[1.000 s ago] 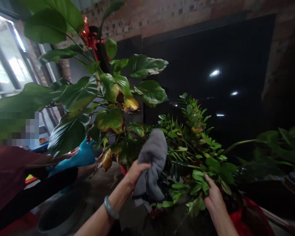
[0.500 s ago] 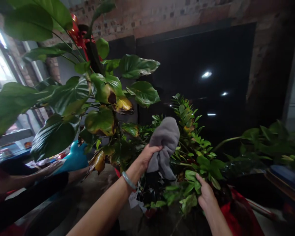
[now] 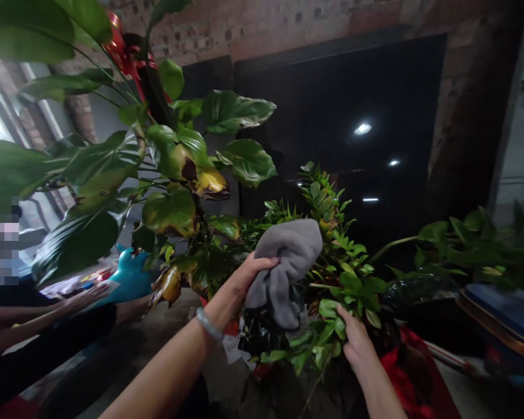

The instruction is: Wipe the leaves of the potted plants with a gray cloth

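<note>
At the far left another person's hand [image 3: 85,293] lies flat, fingers stretched out, just beside a teal object [image 3: 128,279]. Above them spreads a big-leaved plant [image 3: 100,169] with a red ribbon [image 3: 120,49] tied high on its stem and a yellowed leaf [image 3: 209,181] hanging near the middle. Below that leaf the left hand [image 3: 244,278], a pale bracelet [image 3: 208,325] on its wrist, grips a grey cloth [image 3: 290,256], fingers wrapped tight around its bunched middle. The cloth's upper fold presses against the fronds of a small-leaved plant [image 3: 327,215] and its loose end hangs down among the lower leaves. To the right and lower, the right hand [image 3: 356,346] curls its fingers around a low frond of that same plant, its fingertips partly hidden by leaflets. Red wrapping [image 3: 397,372] shows just beside this wrist. Behind stands a dark glossy panel [image 3: 375,87], and leafy stems of a further plant [image 3: 475,244] reach in at the far right.
</note>
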Motion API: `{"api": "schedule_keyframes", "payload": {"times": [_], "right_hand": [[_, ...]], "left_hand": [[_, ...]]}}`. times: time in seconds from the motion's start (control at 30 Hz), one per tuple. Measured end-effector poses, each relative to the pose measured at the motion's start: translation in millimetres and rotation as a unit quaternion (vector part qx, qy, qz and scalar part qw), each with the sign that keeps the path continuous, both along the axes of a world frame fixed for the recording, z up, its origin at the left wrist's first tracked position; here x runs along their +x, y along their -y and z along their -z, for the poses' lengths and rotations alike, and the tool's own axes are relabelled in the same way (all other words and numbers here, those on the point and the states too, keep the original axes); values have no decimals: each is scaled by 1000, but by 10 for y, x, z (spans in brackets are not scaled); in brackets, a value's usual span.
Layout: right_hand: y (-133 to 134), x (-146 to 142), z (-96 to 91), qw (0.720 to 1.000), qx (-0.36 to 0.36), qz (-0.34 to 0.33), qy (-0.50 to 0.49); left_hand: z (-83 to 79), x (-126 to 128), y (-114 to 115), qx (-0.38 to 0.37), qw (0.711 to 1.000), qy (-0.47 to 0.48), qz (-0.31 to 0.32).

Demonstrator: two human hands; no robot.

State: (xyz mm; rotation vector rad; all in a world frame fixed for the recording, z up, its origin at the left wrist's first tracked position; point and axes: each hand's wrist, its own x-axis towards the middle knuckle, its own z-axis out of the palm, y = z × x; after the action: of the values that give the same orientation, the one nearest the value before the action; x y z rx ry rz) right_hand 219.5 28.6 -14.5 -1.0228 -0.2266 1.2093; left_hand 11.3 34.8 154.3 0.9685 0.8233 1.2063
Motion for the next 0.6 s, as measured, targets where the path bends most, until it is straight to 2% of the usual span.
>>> {"api": "schedule_keyframes", "payload": {"times": [0.07,0.13,0.2,0.27,0.33,0.43,0.5,0.53,0.6], "right_hand": [[-8,-15,-2,1000,1,10,11],[-7,-27,-10,1000,2,15,17],[3,-30,-21,1000,6,15,19],[18,-26,-33,1000,12,15,15],[33,-15,-44,1000,14,12,9],[47,-6,-54,1000,18,10,-3],[45,-12,-50,1000,21,13,-9],[39,-17,-45,1000,21,16,-10],[19,-30,-29,1000,16,19,-12]], "left_hand": [[141,184,-143,-26,1000,-7,-13],[439,262,-126,-86,995,-55,-17],[743,192,38,-119,985,-122,39],[894,9,256,-135,976,-151,85],[815,-189,416,-134,971,-152,127],[378,-307,393,-71,983,-124,112],[85,-214,219,-8,993,-96,68],[-5,-126,114,12,996,-80,49],[-18,88,-64,11,998,-59,22]]}}
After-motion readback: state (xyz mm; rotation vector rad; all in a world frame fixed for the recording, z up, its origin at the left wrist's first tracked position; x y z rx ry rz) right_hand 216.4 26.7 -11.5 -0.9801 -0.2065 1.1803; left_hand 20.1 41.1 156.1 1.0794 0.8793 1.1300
